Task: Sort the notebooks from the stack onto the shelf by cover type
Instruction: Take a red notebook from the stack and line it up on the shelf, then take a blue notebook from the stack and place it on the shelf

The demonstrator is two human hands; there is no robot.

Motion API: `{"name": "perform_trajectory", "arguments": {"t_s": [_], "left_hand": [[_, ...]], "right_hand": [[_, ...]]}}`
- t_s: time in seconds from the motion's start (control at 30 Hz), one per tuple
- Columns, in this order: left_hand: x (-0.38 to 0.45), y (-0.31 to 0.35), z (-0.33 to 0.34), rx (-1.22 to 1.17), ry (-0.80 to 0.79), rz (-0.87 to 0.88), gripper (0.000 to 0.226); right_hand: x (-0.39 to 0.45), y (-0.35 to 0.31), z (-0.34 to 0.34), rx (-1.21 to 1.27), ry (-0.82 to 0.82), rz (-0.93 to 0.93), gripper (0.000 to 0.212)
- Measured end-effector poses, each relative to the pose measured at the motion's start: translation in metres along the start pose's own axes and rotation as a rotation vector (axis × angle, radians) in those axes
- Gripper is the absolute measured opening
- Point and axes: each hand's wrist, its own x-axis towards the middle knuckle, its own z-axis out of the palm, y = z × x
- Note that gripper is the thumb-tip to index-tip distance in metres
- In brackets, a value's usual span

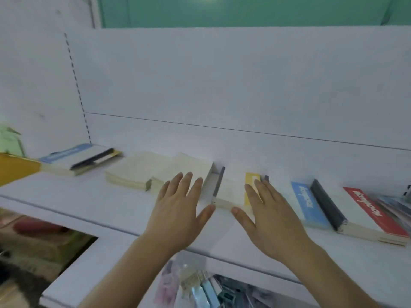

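Fingers of both hands straight and spread, grasping nothing, over white shelf, cream notebooks under left hand, yellow-strip notebook under right hand, blue notebook and red notebook lying further right, grey divider upright between hands.

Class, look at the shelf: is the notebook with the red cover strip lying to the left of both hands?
No. The red-strip notebook lies at the far right of the shelf, beyond the right hand and left hand.
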Motion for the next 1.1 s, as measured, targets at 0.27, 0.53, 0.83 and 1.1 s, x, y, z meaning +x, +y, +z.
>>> {"name": "perform_trajectory", "arguments": {"t_s": [0.27, 0.53, 0.83, 1.1], "left_hand": [[-0.053, -0.150, -0.020, 0.030, -0.009, -0.219, 0.085], [-0.040, -0.282, -0.011, 0.083, -0.008, -0.335, 0.072], [0.025, -0.405, 0.001, 0.094, -0.029, -0.369, 0.065], [0.070, -0.502, 0.043, -0.012, -0.092, -0.286, 0.083]], "right_hand": [[0.051, -0.165, 0.022, 0.070, -0.038, -0.183, 0.081], [0.142, -0.278, 0.060, 0.111, -0.025, -0.335, 0.077], [0.253, -0.358, 0.091, 0.086, -0.031, -0.413, 0.082], [0.321, -0.417, 0.135, 0.035, -0.102, -0.409, 0.079]]}}
